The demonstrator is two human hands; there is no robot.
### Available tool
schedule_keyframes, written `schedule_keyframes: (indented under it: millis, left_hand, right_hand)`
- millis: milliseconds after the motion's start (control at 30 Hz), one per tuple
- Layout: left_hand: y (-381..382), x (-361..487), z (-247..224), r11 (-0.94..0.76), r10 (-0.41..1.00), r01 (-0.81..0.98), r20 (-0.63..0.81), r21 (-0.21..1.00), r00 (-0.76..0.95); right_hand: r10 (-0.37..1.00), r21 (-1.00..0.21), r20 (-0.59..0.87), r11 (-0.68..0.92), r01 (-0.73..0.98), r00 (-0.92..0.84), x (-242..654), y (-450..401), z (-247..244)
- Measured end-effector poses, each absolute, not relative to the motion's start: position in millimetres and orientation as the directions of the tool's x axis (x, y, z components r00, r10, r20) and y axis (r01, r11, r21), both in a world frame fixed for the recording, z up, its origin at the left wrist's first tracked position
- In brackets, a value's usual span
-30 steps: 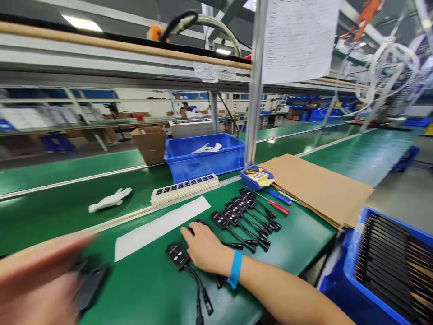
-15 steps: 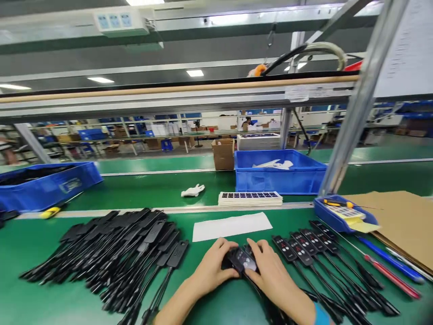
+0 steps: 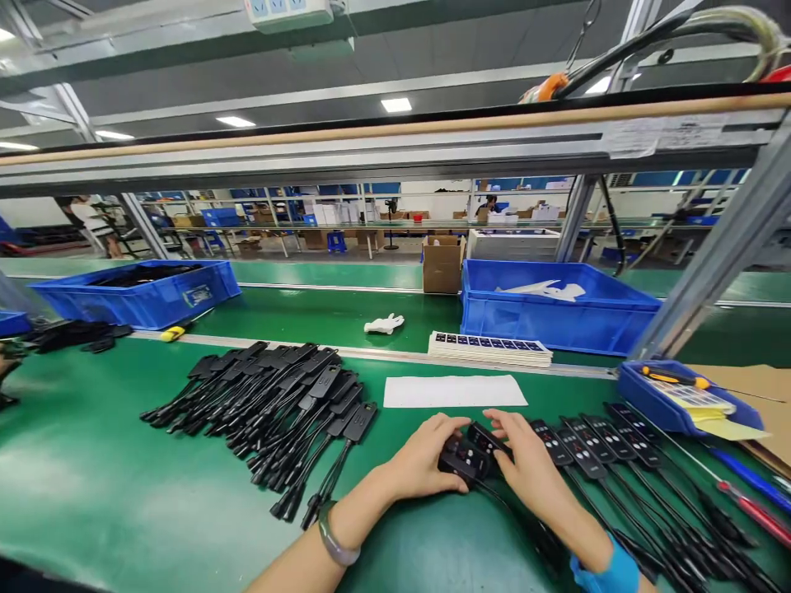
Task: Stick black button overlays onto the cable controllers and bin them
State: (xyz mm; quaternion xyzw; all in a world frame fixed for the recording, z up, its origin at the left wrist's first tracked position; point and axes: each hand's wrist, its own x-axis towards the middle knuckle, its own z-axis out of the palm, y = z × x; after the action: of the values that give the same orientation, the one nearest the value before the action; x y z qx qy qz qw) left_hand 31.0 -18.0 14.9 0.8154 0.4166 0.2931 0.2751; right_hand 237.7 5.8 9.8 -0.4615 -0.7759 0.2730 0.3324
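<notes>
My left hand (image 3: 426, 459) is closed round the left side of some black cabled controllers (image 3: 463, 458) with small printed marks. My right hand (image 3: 531, 461) has its thumb and fingers round another black controller (image 3: 488, 438) beside them. Their cables run down toward the front right, partly under my right forearm. Several similar controllers (image 3: 584, 453) lie face up to the right. On the left lies a large pile of black cabled units (image 3: 278, 403) without visible marks. A white paper strip (image 3: 456, 391) lies just beyond my hands.
Blue bins (image 3: 556, 317) stand behind, with a stack of label sheets (image 3: 488, 349) in front. A small blue tray (image 3: 685, 395) holds labels and a yellow-handled tool. A red screwdriver (image 3: 757, 511) lies at right. A white glove (image 3: 384, 324) lies farther back. A metal shelf frame spans above.
The view has turned left, showing more of the left table. My right hand's fingers have shifted onto a separate controller, which now shows apart from those at my left hand.
</notes>
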Motion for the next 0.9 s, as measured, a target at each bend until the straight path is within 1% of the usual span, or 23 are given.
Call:
schedule_keyframes:
  millis: [67, 133, 167, 200, 233, 267, 300, 333, 367, 400, 433, 500, 567, 600, 667, 733, 800, 867, 900]
  left_hand:
    - [-18, 32, 15, -0.481, 0.859, 0.518, 0.262, 0.707, 0.439]
    - [-18, 31, 15, -0.502, 0.853, 0.553, 0.276, 0.665, 0.443]
    - [-18, 30, 16, -0.525, 0.839, 0.575, 0.267, 0.627, 0.474]
    - [-18, 29, 16, -0.547, 0.821, 0.595, 0.239, 0.590, 0.518]
    - [-18, 27, 17, -0.563, 0.804, 0.609, 0.199, 0.559, 0.561]
    - [-18, 26, 17, -0.573, 0.788, 0.619, 0.154, 0.537, 0.597]
    - [-18, 26, 18, -0.575, 0.778, 0.628, 0.115, 0.525, 0.618]
    - [-18, 25, 19, -0.572, 0.775, 0.637, 0.088, 0.516, 0.625]
    - [-19, 26, 20, -0.569, 0.778, 0.647, 0.075, 0.508, 0.624]
    - [-19, 26, 21, -0.568, 0.780, 0.655, 0.071, 0.499, 0.622]
    - [-20, 27, 22, -0.571, 0.778, 0.658, 0.070, 0.491, 0.624]
    - [-20, 29, 22, -0.586, 0.768, 0.651, 0.075, 0.483, 0.636]
    - [-20, 31, 22, -0.603, 0.756, 0.637, 0.090, 0.481, 0.648]
    - [-19, 32, 22, -0.610, 0.752, 0.631, 0.099, 0.480, 0.651]
    - [-19, 33, 20, -0.619, 0.747, 0.624, 0.111, 0.478, 0.656]
    - [-18, 32, 19, -0.626, 0.737, 0.612, 0.110, 0.484, 0.667]
    - [-17, 31, 17, -0.631, 0.726, 0.596, 0.107, 0.496, 0.680]
    - [-17, 29, 15, -0.636, 0.720, 0.581, 0.121, 0.508, 0.683]
    - [-17, 29, 14, -0.639, 0.720, 0.574, 0.135, 0.513, 0.681]
  right_hand:
    - [0.896, -0.806, 0.220, 0.390, 0.445, -0.387, 233, 1, 13]
    - [0.872, -0.868, 0.192, 0.365, 0.337, -0.450, 231, -3, 19]
    - [0.857, -0.868, 0.192, 0.376, 0.325, -0.479, 232, -4, 23]
    - [0.848, -0.833, 0.190, 0.406, 0.376, -0.495, 234, -5, 27]
    - [0.857, -0.738, 0.171, 0.438, 0.512, -0.486, 236, -5, 32]
    - [0.885, -0.578, 0.140, 0.438, 0.689, -0.445, 240, -4, 37]
    - [0.920, -0.375, 0.113, 0.390, 0.841, -0.376, 244, -3, 42]
    - [0.950, -0.178, 0.097, 0.310, 0.934, -0.297, 247, -3, 46]
    - [0.968, -0.033, 0.089, 0.236, 0.971, -0.233, 250, -2, 48]
    - [0.977, 0.045, 0.081, 0.196, 0.980, -0.199, 251, -2, 50]
    - [0.977, 0.065, 0.071, 0.196, 0.978, -0.200, 252, -3, 50]
    - [0.961, 0.052, 0.045, 0.269, 0.962, -0.271, 248, -6, 48]
    - [0.925, 0.007, 0.019, 0.380, 0.925, -0.380, 243, -11, 43]
    - [0.900, -0.040, 0.015, 0.435, 0.899, -0.435, 240, -14, 40]
    - [0.850, -0.179, 0.037, 0.523, 0.834, -0.525, 236, -17, 35]
    - [0.828, -0.329, 0.088, 0.549, 0.769, -0.553, 234, -17, 32]
    - [0.835, -0.435, 0.148, 0.536, 0.724, -0.529, 233, -15, 32]
    - [0.843, -0.484, 0.186, 0.525, 0.700, -0.504, 234, -12, 37]
    - [0.844, -0.481, 0.191, 0.525, 0.702, -0.501, 236, -11, 41]
